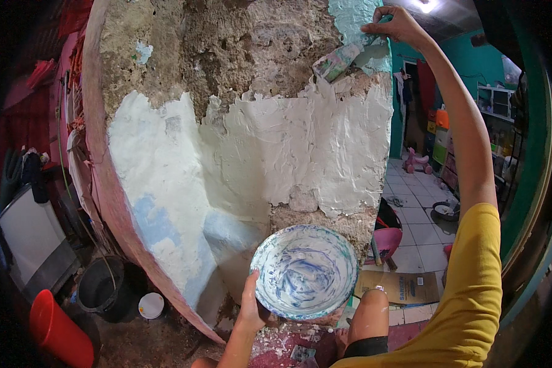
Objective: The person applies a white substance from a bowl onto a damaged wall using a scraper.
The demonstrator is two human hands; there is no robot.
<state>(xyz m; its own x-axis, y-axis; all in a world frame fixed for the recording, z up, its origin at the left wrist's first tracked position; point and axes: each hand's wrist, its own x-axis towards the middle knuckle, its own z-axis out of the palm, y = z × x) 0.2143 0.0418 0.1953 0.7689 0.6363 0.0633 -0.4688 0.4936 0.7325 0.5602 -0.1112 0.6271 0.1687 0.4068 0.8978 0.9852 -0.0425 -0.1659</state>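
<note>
My left hand (249, 306) grips the near left rim of a round bowl (306, 273), whose inside is smeared with white and blue paste. The bowl is tilted toward me, in front of the lower wall. Raised high at the upper right, my right hand (398, 26) is closed round the handle end of a putty knife (337, 63). Its paste-smeared blade lies against the wall at the top border of the white plaster (294, 138). Above that border the wall is bare, rough and brown (245, 49); a turquoise painted patch (352, 21) shows beside my right hand.
A red bucket (58, 331), a black bucket (107, 288) and a white-lidded tub (151, 305) stand at the lower left. To the right, a doorway opens on a tiled floor (420, 214) with flattened cardboard (405, 287) and a pink toy (416, 161). My knee (372, 306) is below the bowl.
</note>
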